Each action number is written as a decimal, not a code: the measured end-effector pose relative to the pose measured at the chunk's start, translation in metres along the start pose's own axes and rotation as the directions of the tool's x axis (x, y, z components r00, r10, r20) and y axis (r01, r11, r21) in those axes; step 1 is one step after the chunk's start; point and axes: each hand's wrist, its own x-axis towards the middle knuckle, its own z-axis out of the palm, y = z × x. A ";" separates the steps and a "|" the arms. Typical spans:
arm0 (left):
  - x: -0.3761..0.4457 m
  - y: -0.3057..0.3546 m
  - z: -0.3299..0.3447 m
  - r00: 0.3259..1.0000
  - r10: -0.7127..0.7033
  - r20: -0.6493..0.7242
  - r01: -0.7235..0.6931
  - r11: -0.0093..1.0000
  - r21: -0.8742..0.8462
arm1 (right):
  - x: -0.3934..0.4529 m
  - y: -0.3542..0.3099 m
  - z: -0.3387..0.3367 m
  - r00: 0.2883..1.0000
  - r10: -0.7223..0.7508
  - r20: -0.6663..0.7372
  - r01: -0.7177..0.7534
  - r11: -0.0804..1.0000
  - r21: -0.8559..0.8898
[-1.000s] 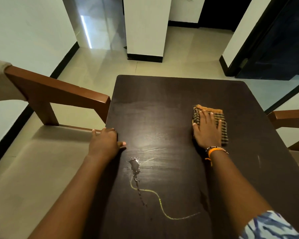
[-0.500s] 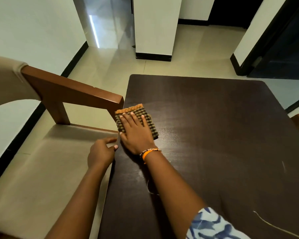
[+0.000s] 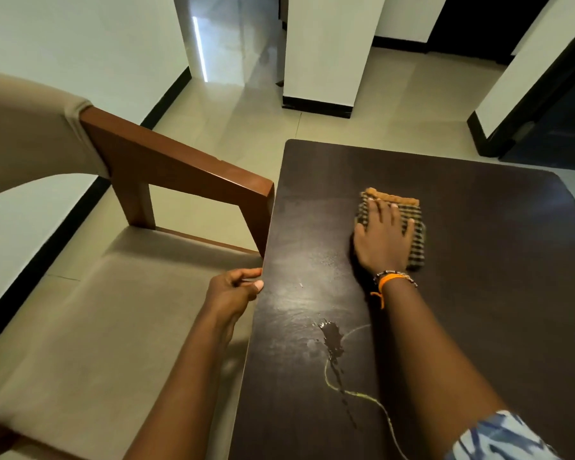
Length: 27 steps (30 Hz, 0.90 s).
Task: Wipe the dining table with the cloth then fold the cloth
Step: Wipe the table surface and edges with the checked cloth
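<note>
The right hand [image 3: 382, 240] lay flat on the cloth [image 3: 412, 224], wiping the tabletop [image 3: 478, 293]; the left hand [image 3: 233, 290] pinched its edge, a wet spill [image 3: 332, 336] stayed nearer, and folding was not begun.

Right hand [image 3: 383, 242] flat on folded checked cloth [image 3: 414, 227] atop dark table [image 3: 478, 293], left hand [image 3: 231, 292] at its edge.

wooden-armed beige chair [image 3: 120, 313] beside the table; white pillar [image 3: 326, 54] on tiled floor [image 3: 395, 104].
</note>
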 end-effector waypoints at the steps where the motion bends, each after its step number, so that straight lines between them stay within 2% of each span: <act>1: 0.001 -0.001 -0.001 1.000 -0.010 0.011 0.010 1.000 -0.006 | 0.002 -0.016 0.005 0.999 -0.047 0.010 0.047 0.999 0.007; 6: 0.008 -0.006 -0.003 0.999 -0.038 0.037 0.040 0.998 -0.038 | 0.018 -0.103 0.029 0.953 -0.294 0.078 0.289 0.955 0.072; 12: 0.007 -0.009 -0.003 0.999 -0.025 0.030 0.027 0.996 -0.081 | 0.037 -0.117 0.029 0.933 -0.316 0.173 0.310 0.949 0.059; 20: 0.000 -0.011 0.004 0.991 0.013 -0.136 -0.027 0.994 -0.102 | -0.034 -0.111 0.017 0.909 -0.382 0.166 0.367 0.923 0.113; 25: -0.013 -0.019 0.011 0.983 0.016 -0.182 -0.025 0.999 -0.047 | -0.058 -0.108 0.014 0.877 -0.448 0.175 0.435 0.894 0.110; 27: -0.018 -0.022 0.009 0.983 0.048 -0.176 -0.039 0.998 0.054 | -0.052 -0.108 0.013 0.882 -0.436 0.181 0.420 0.900 0.119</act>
